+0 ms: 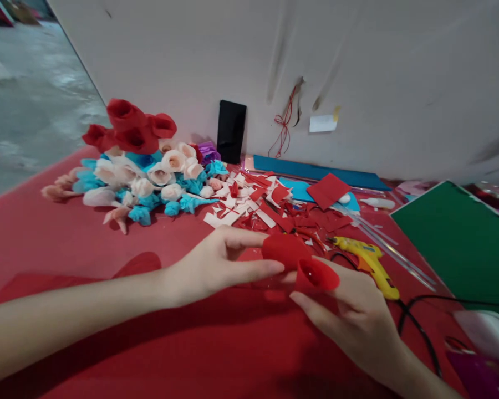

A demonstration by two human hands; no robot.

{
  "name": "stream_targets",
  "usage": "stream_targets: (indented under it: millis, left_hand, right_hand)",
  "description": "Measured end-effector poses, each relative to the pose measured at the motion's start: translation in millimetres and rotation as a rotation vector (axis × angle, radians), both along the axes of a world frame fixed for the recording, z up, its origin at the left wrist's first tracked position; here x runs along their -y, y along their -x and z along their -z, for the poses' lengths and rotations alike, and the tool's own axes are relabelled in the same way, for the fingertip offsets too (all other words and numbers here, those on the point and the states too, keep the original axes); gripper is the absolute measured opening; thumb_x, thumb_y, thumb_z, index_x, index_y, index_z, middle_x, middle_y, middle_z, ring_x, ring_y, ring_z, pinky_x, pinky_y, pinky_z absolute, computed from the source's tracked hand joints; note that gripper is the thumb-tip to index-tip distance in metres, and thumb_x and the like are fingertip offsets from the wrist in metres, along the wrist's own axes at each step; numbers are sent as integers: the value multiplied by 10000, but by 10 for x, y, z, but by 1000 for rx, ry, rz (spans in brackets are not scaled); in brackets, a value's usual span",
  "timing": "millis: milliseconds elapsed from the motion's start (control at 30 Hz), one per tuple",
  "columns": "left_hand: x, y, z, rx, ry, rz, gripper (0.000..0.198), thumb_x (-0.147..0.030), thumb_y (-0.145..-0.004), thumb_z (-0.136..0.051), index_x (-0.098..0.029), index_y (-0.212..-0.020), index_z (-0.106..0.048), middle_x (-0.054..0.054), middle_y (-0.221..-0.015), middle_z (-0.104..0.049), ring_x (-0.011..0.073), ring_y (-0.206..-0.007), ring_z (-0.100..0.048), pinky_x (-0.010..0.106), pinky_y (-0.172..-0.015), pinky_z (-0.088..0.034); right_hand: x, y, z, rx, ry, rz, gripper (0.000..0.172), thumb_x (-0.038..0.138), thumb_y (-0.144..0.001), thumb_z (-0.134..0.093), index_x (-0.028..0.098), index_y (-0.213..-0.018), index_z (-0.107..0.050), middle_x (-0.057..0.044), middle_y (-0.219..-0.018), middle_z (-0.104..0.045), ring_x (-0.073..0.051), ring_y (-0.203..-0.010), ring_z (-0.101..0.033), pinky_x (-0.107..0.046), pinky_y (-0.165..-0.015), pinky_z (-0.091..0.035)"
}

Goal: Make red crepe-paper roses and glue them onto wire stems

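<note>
My left hand (227,260) pinches a flat red petal-shaped piece (286,249) between thumb and fingers, over the middle of the red table. Beside it, my right hand (355,310) holds a red rolled cone (316,275) with a flared rim, its open end tipped toward me. A small shiny spot shows inside the cone. The flat piece and the cone overlap in view; whether they touch I cannot tell. To the right of my right hand lies a yellow glue gun (370,260), its nozzle pointing left.
Paper flowers (149,172) in red, white and blue are heaped at the back left. Red and white scraps (253,199) spread behind my hands. A black phone (232,132) leans on the wall. A green board (466,244) and a black cord (424,332) lie right.
</note>
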State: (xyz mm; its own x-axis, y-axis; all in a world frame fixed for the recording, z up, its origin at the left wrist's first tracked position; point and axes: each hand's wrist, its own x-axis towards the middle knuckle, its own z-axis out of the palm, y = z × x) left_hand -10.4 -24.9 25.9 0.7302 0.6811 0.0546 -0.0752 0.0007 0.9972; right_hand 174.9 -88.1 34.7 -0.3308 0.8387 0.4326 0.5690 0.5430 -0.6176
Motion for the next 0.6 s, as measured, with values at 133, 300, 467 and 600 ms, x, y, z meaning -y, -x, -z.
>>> stream_targets:
  millis: [133,300,467,600]
  left_hand:
    - [114,-29,-50,50,12,-38,192,-198,-838,-544,-208,-959,-692,6,-1003,-690,134,-958,-622,172,-869,-472]
    - [202,-28,-106,36,49,-13,250,-183,-872,-488,-238,-1056,-647,-7,-1102,-654,134,-1061,-579,160,-897,-455]
    - [253,-12,-106,39,56,-12,277,-165,-845,-532,-250,-1093,-622,-12,-1141,-632,147,-1096,-560,182,-942,-438]
    - [258,-9,-93,33,7,-32,283,-169,-832,-550,-262,-1090,-620,-20,-1157,-620,144,-1088,-562,192,-945,-438]
  right_hand:
    - [-7,28,70,82,-120,16,70,127,-782,-565,171,-769,-619,-5,-734,-668,-107,-635,-613,-188,-612,-462]
    - [39,20,152,225,-128,73,190,196,-826,-536,169,-639,-534,15,-576,-584,-94,-516,-527,-220,-532,-383]
    - [39,25,119,210,-133,70,171,208,-839,-499,169,-681,-548,0,-610,-592,-108,-544,-533,-231,-534,-375]
    - [23,36,119,199,-137,59,196,224,-855,-482,174,-677,-543,5,-602,-589,-105,-530,-525,-228,-522,-368]
